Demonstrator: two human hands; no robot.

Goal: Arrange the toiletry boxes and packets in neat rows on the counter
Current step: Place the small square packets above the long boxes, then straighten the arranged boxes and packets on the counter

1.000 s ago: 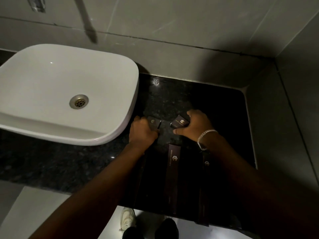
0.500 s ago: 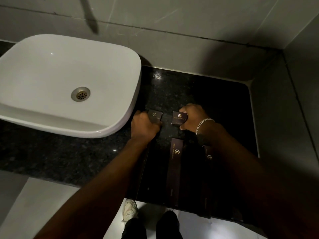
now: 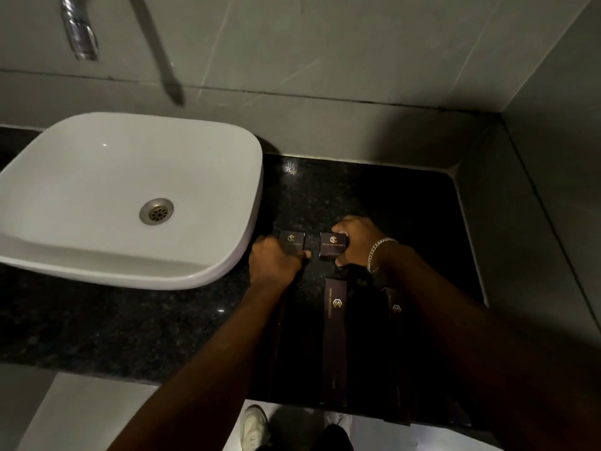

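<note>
Head view is showing a dim bathroom corner, with grey tiled walls (image 3: 357,60) meeting at the right and a black speckled stone counter (image 3: 374,196) lying below them. A white basin (image 3: 97,177) is sitting on the counter at the left, holding nothing but its metal drain (image 3: 156,211); a chrome tap (image 3: 79,30) is hanging above its far rim. Pale floor and a light shoe (image 3: 255,426) are showing beneath the counter's near edge.

Two small dark boxes with gold logos are lying side by side, slightly apart, right of the basin. The left hand (image 3: 274,263) is closing over the near edge of the left small box (image 3: 292,242), thumb reaching past its corner, holding it against the counter. The right hand (image 3: 359,240), a silver chain bracelet (image 3: 379,250) on its wrist, is wrapping round the right side of the right small box (image 3: 332,245), fingers at its far edge and thumb at its near corner.

Nearer the viewer, long dark boxes are lying lengthwise, running toward the counter's front edge. The middle long box (image 3: 335,336) is lying in full sight just below the right small box. A second long box (image 3: 396,309) is peeking out beside the right forearm, mostly covered. A dark strip under the left forearm may be a third; I cannot tell in this light.
</note>
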